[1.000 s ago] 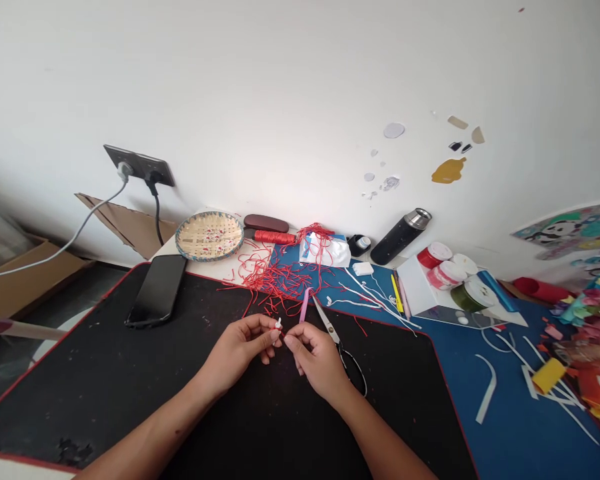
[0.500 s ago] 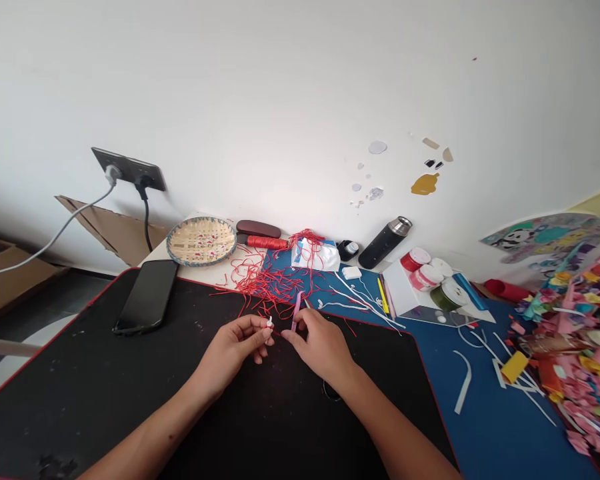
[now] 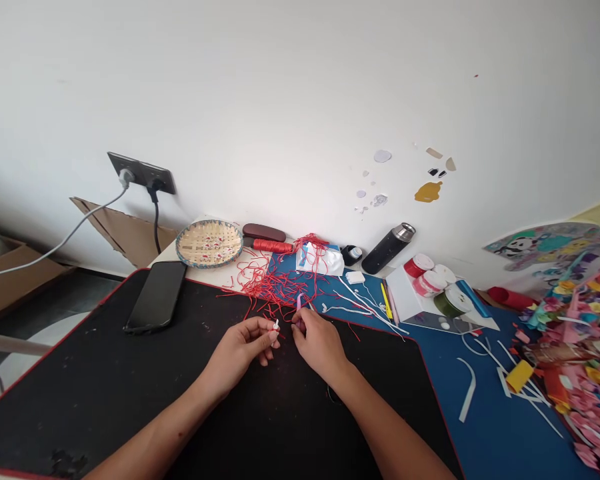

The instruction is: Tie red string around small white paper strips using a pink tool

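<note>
My left hand (image 3: pixel 243 348) pinches a tiny white piece (image 3: pixel 276 325) with a bit of red thread, fingers closed, just above the black mat (image 3: pixel 105 380). To its right, my right hand (image 3: pixel 320 343) is closed around the lower end of a pink stick-like tool (image 3: pixel 299 303) that pokes up from its fingers. Just behind both hands lies a heap of red threads (image 3: pixel 275 283). The scissors seen earlier are hidden under my right hand and wrist.
A black phone (image 3: pixel 156 297) lies at the mat's left rear. Along the wall stand a woven basket (image 3: pixel 209 243), red thread spool (image 3: pixel 273 246), black flask (image 3: pixel 389 248) and tape rolls (image 3: pixel 433 280). White paper strips (image 3: pixel 365 303) and coloured paper scraps (image 3: pixel 575 333) cover the blue mat.
My right hand let go of the thread end, moved back and right, and closed on the pink tool, covering the scissors. The left hand kept its pinch. The camera shifted a little.
</note>
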### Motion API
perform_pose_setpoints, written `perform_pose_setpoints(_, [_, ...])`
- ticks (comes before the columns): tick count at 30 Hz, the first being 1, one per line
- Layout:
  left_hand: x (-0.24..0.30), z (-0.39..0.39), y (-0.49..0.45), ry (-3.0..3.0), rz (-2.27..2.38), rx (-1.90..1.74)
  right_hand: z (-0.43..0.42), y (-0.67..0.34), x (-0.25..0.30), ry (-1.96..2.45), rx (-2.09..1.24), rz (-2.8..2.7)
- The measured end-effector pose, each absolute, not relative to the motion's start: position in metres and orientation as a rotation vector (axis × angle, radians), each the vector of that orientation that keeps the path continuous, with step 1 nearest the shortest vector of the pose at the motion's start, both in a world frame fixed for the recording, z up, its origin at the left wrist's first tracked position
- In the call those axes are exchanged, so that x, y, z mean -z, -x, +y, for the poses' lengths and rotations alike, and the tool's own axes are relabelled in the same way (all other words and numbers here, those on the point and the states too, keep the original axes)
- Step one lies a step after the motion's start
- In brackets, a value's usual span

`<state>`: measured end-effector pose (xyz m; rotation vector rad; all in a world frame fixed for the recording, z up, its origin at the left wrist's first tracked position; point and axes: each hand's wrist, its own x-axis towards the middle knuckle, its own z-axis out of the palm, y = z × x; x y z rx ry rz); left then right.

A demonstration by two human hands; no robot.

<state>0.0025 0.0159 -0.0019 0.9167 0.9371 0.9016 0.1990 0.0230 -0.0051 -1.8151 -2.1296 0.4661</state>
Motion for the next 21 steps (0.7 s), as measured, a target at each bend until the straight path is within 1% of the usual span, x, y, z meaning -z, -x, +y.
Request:
perform_pose_setpoints(6, [0.0066, 0.0173, -0.0022, -0.949, 0.931, -0.886, 0.0253, -0.1951, 0.0051, 1.849, -0.378, -2.194])
perform_pose_setpoints(13, [0.0109, 0.0175, -0.0025, -0.964, 0.932, -0.876, 0.0273, -0.1925, 0.0093, 1.831, -0.377, -2.16])
perform_pose_setpoints(17, [0.0119, 0.0177, -0.0023, -0.966, 0.934, -0.879, 0.0254, -0.1951, 0.0113, 1.816, -0.42, -2.09])
perform_pose_setpoints(21, [0.0119, 0.0178, -0.002, -0.972, 0.934, -0.878, 0.0213, -0.1995, 0.0111, 1.738, -0.534, -1.993])
